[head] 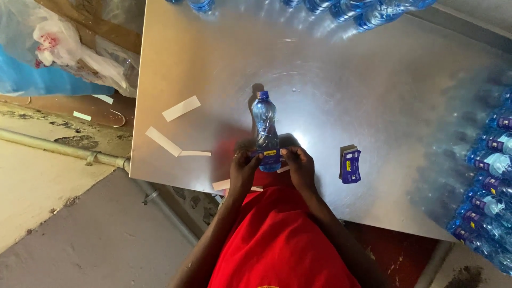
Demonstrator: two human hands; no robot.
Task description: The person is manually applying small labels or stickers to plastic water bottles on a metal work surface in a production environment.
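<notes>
Lying between both hands (272, 168), bottle (264, 125).

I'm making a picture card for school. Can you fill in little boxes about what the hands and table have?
Left hand: pinches one end of the blue label
Right hand: pinches the other end
Bottle: clear blue, lying on the metal table
Label stack: to the right of the hands
White strips: scattered on the left
Labelled bottles: piled at the right edge

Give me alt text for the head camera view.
Both hands, left hand and right hand, press a blue label around a clear blue bottle lying on a metal table. Spare labels lie right.
</notes>
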